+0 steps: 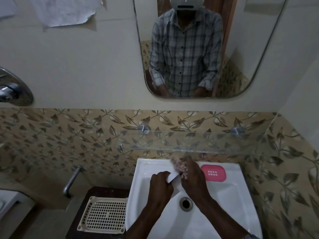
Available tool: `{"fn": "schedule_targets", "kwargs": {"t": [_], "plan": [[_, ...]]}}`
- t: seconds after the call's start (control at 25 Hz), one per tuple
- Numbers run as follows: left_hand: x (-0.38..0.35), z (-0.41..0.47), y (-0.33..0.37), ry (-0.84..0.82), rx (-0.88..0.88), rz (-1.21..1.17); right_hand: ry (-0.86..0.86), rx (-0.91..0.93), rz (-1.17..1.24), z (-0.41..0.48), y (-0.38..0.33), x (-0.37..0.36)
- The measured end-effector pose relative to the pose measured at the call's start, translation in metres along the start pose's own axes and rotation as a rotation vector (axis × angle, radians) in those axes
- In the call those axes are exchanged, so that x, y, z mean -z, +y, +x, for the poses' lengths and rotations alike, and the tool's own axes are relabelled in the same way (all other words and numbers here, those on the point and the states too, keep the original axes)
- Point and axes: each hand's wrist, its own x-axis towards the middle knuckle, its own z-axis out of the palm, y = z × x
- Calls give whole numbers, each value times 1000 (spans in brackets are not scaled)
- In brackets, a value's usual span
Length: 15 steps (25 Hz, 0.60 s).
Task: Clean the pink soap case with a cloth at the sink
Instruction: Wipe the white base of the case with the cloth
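Two things sit left of the sink point(229, 200) on my feed: a bent metal pipe point(71, 180) on the wall and, below it, a cream slotted tray point(103, 215) lying flat on a dark stand point(96, 192). Over the basin, my left hand point(160, 185) is curled round a white piece point(173, 176), thumb and fingers gripping its near end, its far end poking up toward the back rim. Just right of that, a pinkish cloth point(179, 167), blurred, touches the white piece. My right hand point(193, 178) is bunched round the cloth, fingers closed on it. Both hands hang above and behind the drain point(185, 203). The pink case point(213, 173) is in neither hand: it lies flat on the sink's back ledge, just right of my right hand and close beside its knuckles, slotted face up. I cannot tell whether the hand brushes its left edge. Above runs a glass shelf point(207, 142)
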Motion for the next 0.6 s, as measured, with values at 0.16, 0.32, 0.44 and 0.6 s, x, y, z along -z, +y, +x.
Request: {"fn": "schedule_targets", "kwargs": {"t": [0.16, 0.32, 0.44, 0.6], "plan": [[-3, -11, -4, 85, 8, -112, 29, 34, -136, 0, -3, 1], [-14, -27, 9, 309, 120, -317, 44, -639, 367, -9, -4, -8], [-10, -28, 8, 271, 175, -334, -23, -514, 168, -3, -9, -1], [6, 3, 14, 39, 53, 151, -186, -62, -286, 14, -13, 13]]}}
